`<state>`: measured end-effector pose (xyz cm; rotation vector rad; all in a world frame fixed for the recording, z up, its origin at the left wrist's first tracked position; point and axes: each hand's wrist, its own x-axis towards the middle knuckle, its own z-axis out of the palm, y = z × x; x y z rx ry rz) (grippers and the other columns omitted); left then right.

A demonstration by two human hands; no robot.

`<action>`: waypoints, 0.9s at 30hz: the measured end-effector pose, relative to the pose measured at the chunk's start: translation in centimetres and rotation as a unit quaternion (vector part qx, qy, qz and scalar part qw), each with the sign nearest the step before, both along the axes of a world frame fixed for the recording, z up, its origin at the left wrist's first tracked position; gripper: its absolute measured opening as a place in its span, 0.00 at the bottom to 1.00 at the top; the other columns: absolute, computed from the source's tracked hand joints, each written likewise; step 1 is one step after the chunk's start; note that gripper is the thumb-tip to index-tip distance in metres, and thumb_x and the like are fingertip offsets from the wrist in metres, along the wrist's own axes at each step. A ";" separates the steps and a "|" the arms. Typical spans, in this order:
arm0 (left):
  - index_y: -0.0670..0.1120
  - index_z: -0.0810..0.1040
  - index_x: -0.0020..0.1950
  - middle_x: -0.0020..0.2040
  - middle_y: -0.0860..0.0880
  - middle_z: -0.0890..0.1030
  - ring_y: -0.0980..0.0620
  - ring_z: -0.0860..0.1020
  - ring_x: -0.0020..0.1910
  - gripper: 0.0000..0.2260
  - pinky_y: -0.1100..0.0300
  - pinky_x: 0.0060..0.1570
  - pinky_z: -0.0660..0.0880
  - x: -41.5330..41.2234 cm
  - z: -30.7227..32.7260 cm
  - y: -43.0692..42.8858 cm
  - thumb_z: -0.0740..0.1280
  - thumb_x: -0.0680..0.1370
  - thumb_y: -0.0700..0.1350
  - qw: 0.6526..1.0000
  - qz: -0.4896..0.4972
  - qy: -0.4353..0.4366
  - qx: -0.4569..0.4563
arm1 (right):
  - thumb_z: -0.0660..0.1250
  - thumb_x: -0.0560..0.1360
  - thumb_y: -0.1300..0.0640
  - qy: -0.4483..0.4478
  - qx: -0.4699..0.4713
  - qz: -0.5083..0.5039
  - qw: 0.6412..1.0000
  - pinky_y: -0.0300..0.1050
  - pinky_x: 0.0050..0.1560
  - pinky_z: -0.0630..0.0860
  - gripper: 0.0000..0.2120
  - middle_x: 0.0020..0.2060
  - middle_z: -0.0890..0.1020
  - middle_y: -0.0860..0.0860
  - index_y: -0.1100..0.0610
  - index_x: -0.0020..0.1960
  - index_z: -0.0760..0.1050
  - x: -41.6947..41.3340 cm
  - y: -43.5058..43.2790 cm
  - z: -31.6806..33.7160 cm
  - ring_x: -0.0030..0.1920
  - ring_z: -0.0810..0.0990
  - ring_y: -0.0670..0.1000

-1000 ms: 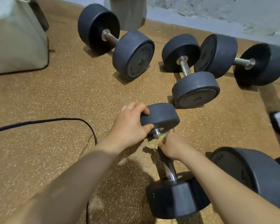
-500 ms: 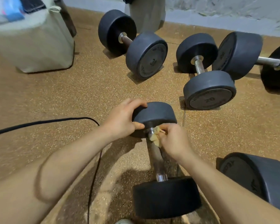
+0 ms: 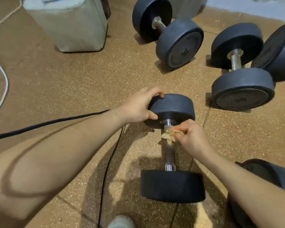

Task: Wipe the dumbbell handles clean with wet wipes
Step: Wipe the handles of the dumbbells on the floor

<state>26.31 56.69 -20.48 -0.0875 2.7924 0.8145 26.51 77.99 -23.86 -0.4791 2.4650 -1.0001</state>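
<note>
Left hand: the left hand [image 3: 138, 106] is curled over the far weight head [image 3: 171, 106] of the dumbbell [image 3: 169, 148], fingers on the top edge, thumb on the inner face, gripping it
Right hand: the right hand [image 3: 193, 139] is pinched shut on a crumpled wet wipe [image 3: 169, 135], pressing it against the handle [image 3: 169, 150] just below the far head
Wet wipe: bunched, tan in this light, touching the upper part of the metal bar; part of it is hidden under the fingers
Dumbbell: lies on the speckled brown floor [image 3: 89, 76] in the middle of the view, handle pointing away from the person, with the near weight head [image 3: 173, 185] at the bottom
Handle: shiny metal with a knurled middle, bare from the wipe down to the near head
Other dumbbells: a large dumbbell [image 3: 168, 30] lies at the top centre; a dumbbell marked 20 [image 3: 240, 69] lies to the right of it, touching or nearly touching a further weight head [image 3: 280, 51] at the right edge; I cannot tell which
Lower right: part of another dark weight head [image 3: 260, 175] shows behind the right forearm
Upper left: a pale padded block [image 3: 69, 25] stands on the floor, well apart from the hands
Cables: a black cable [image 3: 44, 124] runs in from the left and passes under the left forearm; a white cord [image 3: 2, 69] curves along the left edge
Bottom edge: the toe of a pale shoe [image 3: 120, 222] is just in view
</note>
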 end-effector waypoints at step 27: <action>0.53 0.67 0.70 0.68 0.52 0.73 0.48 0.72 0.65 0.26 0.55 0.60 0.68 3.3 -2.7 -2.0 0.72 0.75 0.48 0.992 0.054 0.111 0.020 | 0.69 0.76 0.59 0.059 0.071 -0.070 0.993 0.36 0.43 0.69 0.06 0.43 0.80 0.46 0.49 0.46 0.83 0.9 -3.6 -0.7 0.41 0.77 0.46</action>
